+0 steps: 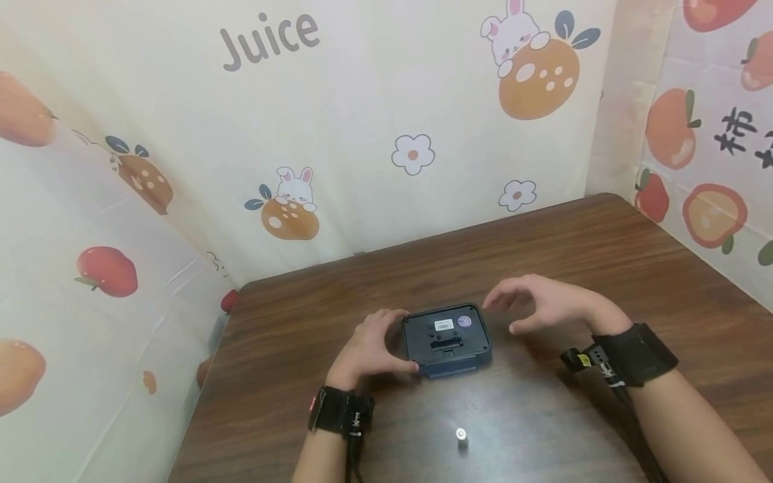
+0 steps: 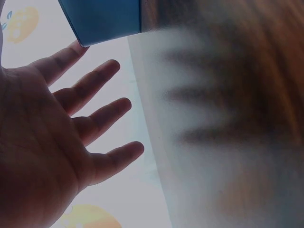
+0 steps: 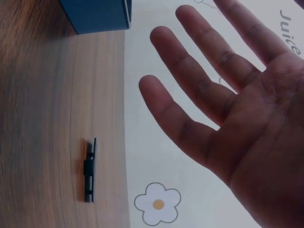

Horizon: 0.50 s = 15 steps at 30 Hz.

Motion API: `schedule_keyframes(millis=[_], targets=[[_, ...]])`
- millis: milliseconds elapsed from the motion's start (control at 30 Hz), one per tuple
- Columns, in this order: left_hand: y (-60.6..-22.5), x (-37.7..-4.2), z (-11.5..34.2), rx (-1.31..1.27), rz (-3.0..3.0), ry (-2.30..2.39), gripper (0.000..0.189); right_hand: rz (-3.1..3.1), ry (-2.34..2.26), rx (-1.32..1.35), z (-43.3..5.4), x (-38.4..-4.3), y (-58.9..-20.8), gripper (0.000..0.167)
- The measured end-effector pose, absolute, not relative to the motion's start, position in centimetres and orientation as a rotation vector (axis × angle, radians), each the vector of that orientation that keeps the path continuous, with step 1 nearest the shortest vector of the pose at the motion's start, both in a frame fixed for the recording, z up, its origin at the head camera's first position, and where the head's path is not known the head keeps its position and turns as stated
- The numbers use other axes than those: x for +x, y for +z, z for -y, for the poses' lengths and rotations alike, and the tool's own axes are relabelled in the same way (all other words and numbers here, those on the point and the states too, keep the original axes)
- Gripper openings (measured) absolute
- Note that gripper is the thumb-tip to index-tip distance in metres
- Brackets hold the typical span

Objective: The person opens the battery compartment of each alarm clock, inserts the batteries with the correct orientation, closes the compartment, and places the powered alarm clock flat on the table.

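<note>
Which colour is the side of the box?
The box's side is blue, clearest in the left wrist view.

I see my left hand [image 2: 61, 123] below and to the left of the blue case [image 2: 102, 21], with four fingers almost straight and spread apart, and the tip of the uppermost finger [image 2: 71, 53] meets the lower corner of this case, while the other three are free below it. To the right of the case and below it extends the brown table [image 2: 228, 175], where three blurred dark streaks [image 2: 204, 95] lie. Behind the case is a pale cloth [image 2: 133, 199], which has one orange print [image 2: 23, 23] left of the case and another [image 2: 90, 218] far below it.
</note>
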<state>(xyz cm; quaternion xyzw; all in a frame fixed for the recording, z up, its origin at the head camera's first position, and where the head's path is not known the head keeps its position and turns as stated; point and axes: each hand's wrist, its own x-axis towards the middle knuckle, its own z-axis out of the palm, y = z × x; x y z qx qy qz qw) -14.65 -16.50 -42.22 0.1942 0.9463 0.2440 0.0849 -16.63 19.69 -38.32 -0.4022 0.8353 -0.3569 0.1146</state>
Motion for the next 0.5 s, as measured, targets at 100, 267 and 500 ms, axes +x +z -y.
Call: schedule_keyframes(millis=[100, 267, 500], targets=[[-42.32, -14.69, 16.50, 0.579, -2.822, 0.729, 0.091, -2.419, -1.039, -1.185, -19.74, -16.48, -38.24, 0.044], [-42.41, -14.73, 16.52, 0.571, -2.822, 0.734, 0.090, -2.399, -1.013, -1.167, -19.66, -16.34, -38.16, 0.040], [-42.29, -14.72, 16.55, 0.569, -2.817, 0.736, 0.090, -2.283, -1.019, -1.197, -18.90, -15.66, -37.63, 0.036]])
